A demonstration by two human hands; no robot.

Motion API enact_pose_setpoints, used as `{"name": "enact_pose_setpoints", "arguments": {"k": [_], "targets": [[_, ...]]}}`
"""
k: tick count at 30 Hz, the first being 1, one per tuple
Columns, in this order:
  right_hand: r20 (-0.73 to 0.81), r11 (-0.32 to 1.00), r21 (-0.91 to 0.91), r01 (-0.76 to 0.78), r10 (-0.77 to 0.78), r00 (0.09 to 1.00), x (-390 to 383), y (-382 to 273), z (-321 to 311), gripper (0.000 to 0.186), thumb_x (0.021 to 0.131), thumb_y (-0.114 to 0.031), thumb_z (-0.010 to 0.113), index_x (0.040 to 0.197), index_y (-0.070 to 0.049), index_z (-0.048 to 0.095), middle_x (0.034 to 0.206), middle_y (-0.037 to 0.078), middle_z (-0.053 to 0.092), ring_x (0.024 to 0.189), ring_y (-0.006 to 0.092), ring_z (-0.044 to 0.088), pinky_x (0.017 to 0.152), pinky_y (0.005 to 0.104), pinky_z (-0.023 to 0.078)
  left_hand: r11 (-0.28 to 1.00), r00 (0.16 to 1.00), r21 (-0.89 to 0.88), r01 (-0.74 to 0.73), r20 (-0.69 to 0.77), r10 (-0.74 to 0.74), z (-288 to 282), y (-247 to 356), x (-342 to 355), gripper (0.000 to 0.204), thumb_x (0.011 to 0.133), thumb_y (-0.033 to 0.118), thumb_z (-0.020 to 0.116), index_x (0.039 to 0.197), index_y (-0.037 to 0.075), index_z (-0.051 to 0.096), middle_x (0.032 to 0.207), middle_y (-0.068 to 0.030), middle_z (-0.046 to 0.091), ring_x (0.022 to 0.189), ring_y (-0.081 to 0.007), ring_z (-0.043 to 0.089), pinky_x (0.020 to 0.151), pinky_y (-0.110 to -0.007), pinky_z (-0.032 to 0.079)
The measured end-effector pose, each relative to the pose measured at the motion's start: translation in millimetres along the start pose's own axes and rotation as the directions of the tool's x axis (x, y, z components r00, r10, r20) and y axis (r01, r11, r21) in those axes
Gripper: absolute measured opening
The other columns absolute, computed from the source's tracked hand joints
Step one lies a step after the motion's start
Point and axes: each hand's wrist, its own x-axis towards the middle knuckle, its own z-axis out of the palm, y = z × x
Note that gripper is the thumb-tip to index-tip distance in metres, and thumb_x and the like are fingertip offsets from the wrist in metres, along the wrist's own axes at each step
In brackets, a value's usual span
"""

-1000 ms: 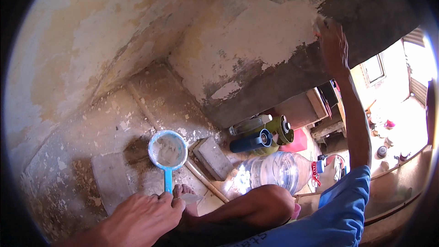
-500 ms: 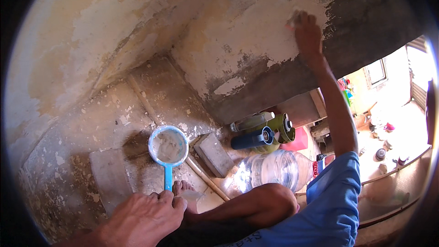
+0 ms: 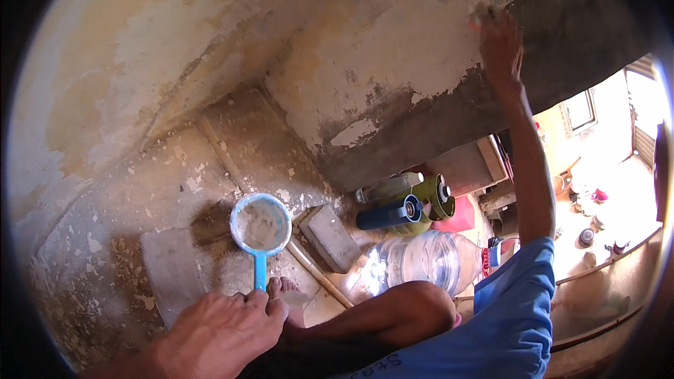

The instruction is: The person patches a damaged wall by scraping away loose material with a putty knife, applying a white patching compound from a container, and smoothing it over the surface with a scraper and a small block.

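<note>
In my left hand (image 3: 221, 333) is the handle of a light blue plastic dipper (image 3: 260, 264), fingers closed round it. Whitish paste (image 3: 259, 227) lies in its round bowl. My right arm reaches up to the wall (image 3: 393, 49), where my right hand (image 3: 501, 45) is closed on a small scraper-like tool (image 3: 474, 22) with a reddish part. Fingers and blur hide most of that tool. It is at the wall, by the border between the pale smeared coat and the dark grey band.
A large clear water bottle (image 3: 428, 262) lies beside my bent knee (image 3: 414, 309). Behind it are a blue tumbler (image 3: 388, 215), a green jug (image 3: 437, 195) and a pink box (image 3: 460, 214). A grey block (image 3: 330, 238) and a pole (image 3: 319, 277) lie near my foot.
My right hand has moved to the right along the wall with the small tool, toward the dark band. My left hand and the dipper have stayed nearly still.
</note>
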Motion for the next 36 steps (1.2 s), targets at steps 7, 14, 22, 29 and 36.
{"name": "enact_pose_setpoints", "arguments": {"k": [7,14,22,29,36], "targets": [[0.180,0.996,-0.055,0.063,-0.053,0.982,7.1,-8.4,19.3,0.041,0.082,-0.010,0.062,0.124,-0.007,0.060,0.117,0.008,0.058,0.108,0.0267,0.057,0.084,0.0387,0.052,1.000,0.999,-0.024,0.005,-0.032,-0.006,0.3,-2.5,2.7,0.027,0.092,0.012,0.052,0.113,-0.004,0.053,0.091,-0.0144,0.058,0.077,-0.0287,0.067,0.060,-0.043,0.051],[0.229,0.984,0.037,0.173,-0.177,0.957,-47.4,-37.5,13.4,0.054,0.082,-0.018,0.064,0.133,-0.007,0.054,0.119,0.008,0.055,0.110,0.0240,0.054,0.086,0.0384,0.049,0.999,0.999,0.008,0.045,0.030,-0.045,-3.9,0.8,0.6,0.027,0.092,0.012,0.051,0.113,-0.004,0.054,0.088,-0.0137,0.059,0.072,-0.0275,0.068,0.060,-0.042,0.052],[0.189,0.961,0.115,0.251,-0.269,0.944,-84.8,-16.6,-18.2,0.052,0.084,-0.018,0.061,0.134,-0.007,0.053,0.124,0.009,0.054,0.116,0.0262,0.052,0.090,0.0418,0.046,1.000,0.999,0.028,0.015,-0.041,-0.013,-6.1,3.2,-7.9,0.026,0.091,0.011,0.052,0.112,-0.004,0.054,0.087,-0.0139,0.059,0.071,-0.0277,0.067,0.058,-0.041,0.052],[0.115,0.989,-0.137,-0.059,0.075,0.991,1.3,8.1,4.0,0.041,0.084,-0.012,0.059,0.125,-0.008,0.058,0.119,0.008,0.057,0.110,0.0278,0.055,0.085,0.0414,0.051,0.988,0.937,-0.015,-0.153,-0.319,0.140,12.2,-9.9,-3.8,0.032,0.090,0.010,0.053,0.117,-0.006,0.051,0.090,-0.0152,0.058,0.076,-0.0290,0.065,0.061,-0.042,0.050],[0.189,0.983,0.036,0.180,-0.184,0.965,-34.3,-67.0,27.4,0.035,0.078,-0.017,0.065,0.111,-0.007,0.065,0.114,0.006,0.058,0.104,0.0233,0.055,0.077,0.0391,0.050,0.999,0.999,-0.031,0.019,-0.040,-0.020,-4.0,2.2,-2.1,0.036,0.089,0.013,0.056,0.119,-0.006,0.050,0.093,-0.0150,0.058,0.078,-0.0286,0.065,0.065,-0.042,0.049]]}}
